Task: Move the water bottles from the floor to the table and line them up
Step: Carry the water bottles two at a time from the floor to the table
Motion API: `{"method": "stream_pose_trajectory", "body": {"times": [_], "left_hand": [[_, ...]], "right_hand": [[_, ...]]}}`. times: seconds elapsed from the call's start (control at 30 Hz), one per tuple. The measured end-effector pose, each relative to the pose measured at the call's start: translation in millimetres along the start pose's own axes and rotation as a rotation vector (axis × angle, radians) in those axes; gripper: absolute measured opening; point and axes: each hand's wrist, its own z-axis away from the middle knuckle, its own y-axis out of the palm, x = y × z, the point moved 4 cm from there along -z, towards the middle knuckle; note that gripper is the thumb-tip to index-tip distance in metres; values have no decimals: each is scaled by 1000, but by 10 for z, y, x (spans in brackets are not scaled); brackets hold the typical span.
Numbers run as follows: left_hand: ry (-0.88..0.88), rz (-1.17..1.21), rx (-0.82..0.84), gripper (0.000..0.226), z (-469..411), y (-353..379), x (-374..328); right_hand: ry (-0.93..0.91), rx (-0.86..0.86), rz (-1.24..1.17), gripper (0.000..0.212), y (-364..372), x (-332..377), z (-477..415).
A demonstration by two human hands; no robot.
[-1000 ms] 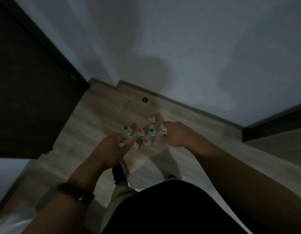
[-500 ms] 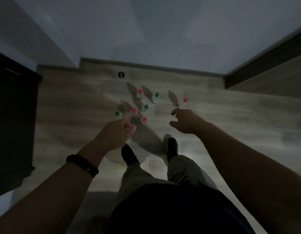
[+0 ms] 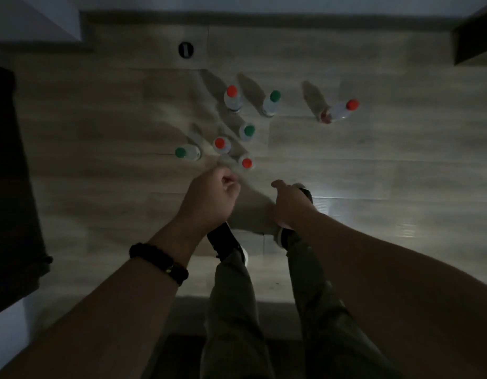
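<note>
Dim view looking down at a wooden floor (image 3: 373, 173), where seven water bottles (image 3: 247, 131) stand, red- and green-capped; six cluster together and one red-capped bottle (image 3: 339, 112) is off to the right. The left hand (image 3: 209, 198), a dark bracelet (image 3: 159, 262) on its wrist, hovers beside the nearest bottle, fingers (image 3: 228, 182) curled tight; whether they hold anything cannot be told. The right hand (image 3: 290, 206) hangs loosely bent, holding nothing.

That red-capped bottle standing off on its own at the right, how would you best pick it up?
Grip the bottle round its clear body, below the red cap. It seems to stand upright, apart from the rest, with bare floor all round it, so come in from the near side and wrap the fingers round it.
</note>
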Motion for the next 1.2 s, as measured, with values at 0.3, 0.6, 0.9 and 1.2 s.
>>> {"method": "stream_pose_trajectory", "body": {"times": [0.3, 0.6, 0.9, 1.2], "left_hand": [[60, 50, -190, 8, -1344, 911, 665], [56, 99, -239, 33, -1722, 1278, 1097], [45, 95, -217, 36, -1907, 1362, 1003], [-65, 107, -187, 113, -2626, 1855, 947]], "right_hand": [[-160, -132, 11, 94, 498, -220, -1853], [-412, -227, -113, 68, 784, -21, -2549], [-318, -126, -376, 40, 475, -525, -2251], [-59, -61, -1036, 37, 290, -921, -2189]]}}
